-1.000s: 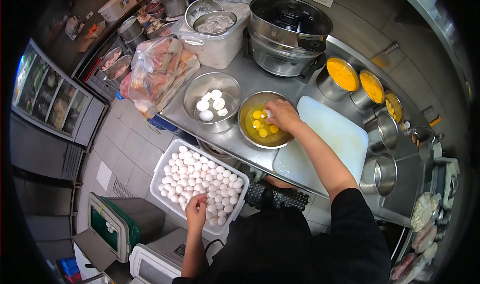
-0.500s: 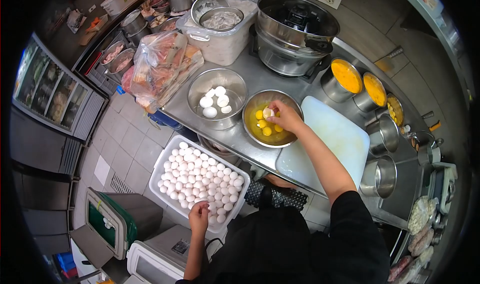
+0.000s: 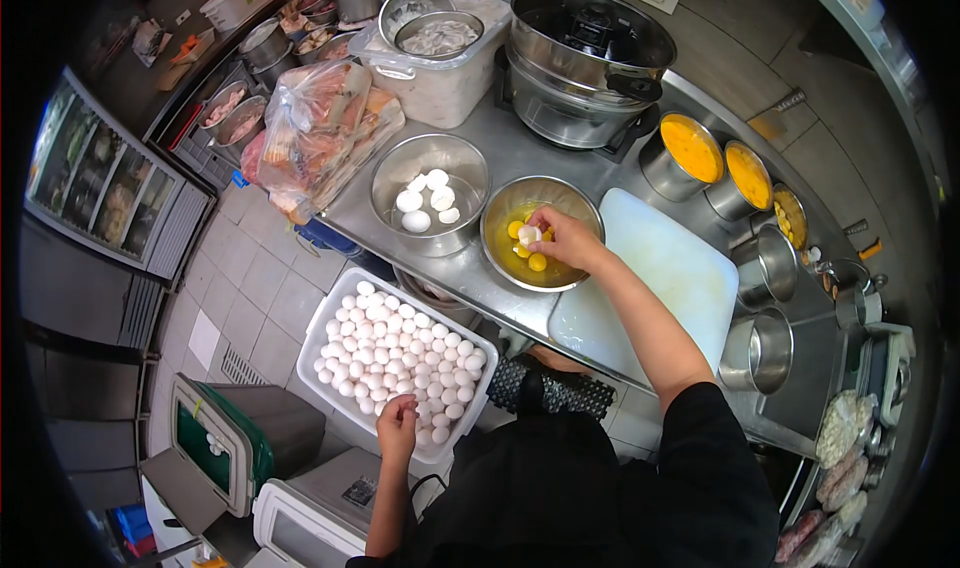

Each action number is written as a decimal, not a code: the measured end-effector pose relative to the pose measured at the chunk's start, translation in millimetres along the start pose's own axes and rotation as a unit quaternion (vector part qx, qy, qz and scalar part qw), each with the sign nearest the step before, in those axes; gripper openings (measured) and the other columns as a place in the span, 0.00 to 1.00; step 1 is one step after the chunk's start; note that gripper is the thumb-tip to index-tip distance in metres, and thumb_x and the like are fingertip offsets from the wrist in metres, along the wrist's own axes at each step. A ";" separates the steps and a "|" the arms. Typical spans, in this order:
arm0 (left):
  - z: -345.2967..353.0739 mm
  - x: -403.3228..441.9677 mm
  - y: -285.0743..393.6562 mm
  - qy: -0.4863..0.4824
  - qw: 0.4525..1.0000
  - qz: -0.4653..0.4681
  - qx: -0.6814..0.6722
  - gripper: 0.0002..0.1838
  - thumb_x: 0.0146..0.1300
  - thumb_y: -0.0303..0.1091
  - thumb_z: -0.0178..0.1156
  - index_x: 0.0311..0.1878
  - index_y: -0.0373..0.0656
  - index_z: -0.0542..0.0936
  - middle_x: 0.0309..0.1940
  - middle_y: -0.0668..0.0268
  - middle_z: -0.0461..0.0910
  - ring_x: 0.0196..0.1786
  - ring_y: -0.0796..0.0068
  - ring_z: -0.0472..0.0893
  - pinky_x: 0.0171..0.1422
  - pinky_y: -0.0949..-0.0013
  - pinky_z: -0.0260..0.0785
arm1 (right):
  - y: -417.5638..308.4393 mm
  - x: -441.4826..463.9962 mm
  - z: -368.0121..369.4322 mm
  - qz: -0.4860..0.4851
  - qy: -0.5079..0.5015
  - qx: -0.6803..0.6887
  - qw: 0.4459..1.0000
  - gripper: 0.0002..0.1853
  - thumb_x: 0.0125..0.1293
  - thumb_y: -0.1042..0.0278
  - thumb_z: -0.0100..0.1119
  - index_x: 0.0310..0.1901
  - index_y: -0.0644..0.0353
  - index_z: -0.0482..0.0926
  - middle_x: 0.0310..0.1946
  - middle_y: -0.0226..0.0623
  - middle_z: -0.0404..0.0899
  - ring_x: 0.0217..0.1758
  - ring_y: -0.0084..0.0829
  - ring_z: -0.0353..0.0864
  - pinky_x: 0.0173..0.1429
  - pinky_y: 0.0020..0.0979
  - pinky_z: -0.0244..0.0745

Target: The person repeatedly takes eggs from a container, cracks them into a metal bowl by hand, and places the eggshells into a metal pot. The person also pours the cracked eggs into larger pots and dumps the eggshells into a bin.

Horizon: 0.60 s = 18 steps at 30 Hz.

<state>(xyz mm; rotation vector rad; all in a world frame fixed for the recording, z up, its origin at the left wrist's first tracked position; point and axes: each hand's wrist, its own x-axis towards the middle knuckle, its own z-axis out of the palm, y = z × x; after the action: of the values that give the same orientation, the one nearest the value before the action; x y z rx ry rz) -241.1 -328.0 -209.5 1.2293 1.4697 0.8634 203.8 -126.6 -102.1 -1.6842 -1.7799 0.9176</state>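
Observation:
My right hand (image 3: 560, 240) is over a steel bowl (image 3: 497, 265) of egg whites and several yolks (image 3: 537, 262), its fingers closed round a white eggshell (image 3: 529, 235). My left hand (image 3: 397, 420) hovers at the near edge of a white tub (image 3: 311, 340) full of white eggs (image 3: 385, 343). Its fingers are curled together, and what they hold, if anything, is too small to make out. Left of the yolk bowl stands another steel bowl (image 3: 390, 148) with several white shells or eggs (image 3: 437, 179) inside.
A white cutting board (image 3: 660, 278) lies right of the bowls. Steel pots of yellow liquid (image 3: 691, 150) stand behind it. A large steel cooker (image 3: 590, 68), a plastic bin (image 3: 430, 93) and bagged meat (image 3: 315, 128) line the back. Below left is a green-lined trash bin (image 3: 225, 448).
My right hand has shifted slightly within the bowl, and the shell in it now shows its open side. My left hand stays by the tub's edge. The view has moved a little.

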 end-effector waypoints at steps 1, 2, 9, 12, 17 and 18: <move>0.4 -0.2 -3.1 0.001 1.000 0.000 0.000 0.10 0.72 0.24 0.56 0.51 0.36 0.82 0.40 0.63 0.84 0.42 0.76 0.83 0.48 0.70 0.80 | 3.1 0.8 3.8 -0.024 -0.005 -0.031 0.999 0.23 0.59 0.64 0.75 0.51 0.56 0.74 0.45 0.38 0.82 0.50 0.37 0.82 0.56 0.35 0.75; 1.1 -0.2 -7.0 0.006 1.000 0.005 -0.013 0.09 0.71 0.24 0.57 0.51 0.36 0.82 0.39 0.64 0.84 0.40 0.77 0.82 0.46 0.72 0.78 | 6.5 1.7 6.2 -0.024 -0.006 -0.030 0.999 0.23 0.59 0.64 0.75 0.51 0.56 0.74 0.45 0.38 0.82 0.50 0.37 0.82 0.56 0.35 0.75; 0.7 -4.9 -9.0 0.019 1.000 -0.002 -0.022 0.09 0.70 0.24 0.59 0.50 0.37 0.83 0.38 0.65 0.84 0.37 0.78 0.82 0.44 0.73 0.77 | -0.5 3.0 13.2 -0.044 -0.025 -0.091 0.995 0.22 0.60 0.65 0.74 0.52 0.56 0.75 0.48 0.43 0.83 0.53 0.43 0.82 0.57 0.39 0.75; -1.1 -6.1 -11.7 0.021 1.000 0.001 -0.013 0.09 0.70 0.24 0.59 0.50 0.37 0.83 0.37 0.65 0.84 0.37 0.79 0.82 0.44 0.73 0.77 | -2.6 2.9 15.8 -0.024 -0.034 -0.070 0.997 0.22 0.60 0.65 0.74 0.53 0.57 0.75 0.47 0.42 0.83 0.52 0.41 0.82 0.56 0.37 0.75; -1.9 -7.5 -8.7 0.024 1.000 0.001 -0.014 0.09 0.70 0.23 0.58 0.50 0.37 0.83 0.37 0.65 0.84 0.37 0.79 0.82 0.44 0.73 0.77 | -10.2 0.7 18.4 -0.012 -0.044 -0.061 0.997 0.23 0.60 0.64 0.74 0.53 0.56 0.74 0.48 0.43 0.83 0.53 0.43 0.82 0.57 0.38 0.75; -1.8 -7.6 -8.9 0.024 1.000 0.001 -0.014 0.09 0.70 0.22 0.58 0.50 0.37 0.83 0.37 0.65 0.84 0.37 0.79 0.82 0.44 0.73 0.77 | -10.0 1.1 20.3 -0.015 -0.041 -0.052 0.998 0.23 0.60 0.64 0.74 0.53 0.56 0.74 0.48 0.42 0.83 0.52 0.41 0.83 0.57 0.38 0.75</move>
<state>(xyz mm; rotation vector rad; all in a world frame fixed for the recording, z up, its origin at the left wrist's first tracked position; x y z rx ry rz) -245.2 -337.2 -215.5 1.1975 1.4900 0.9181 181.8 -127.9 -107.4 -1.7019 -1.9313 0.9067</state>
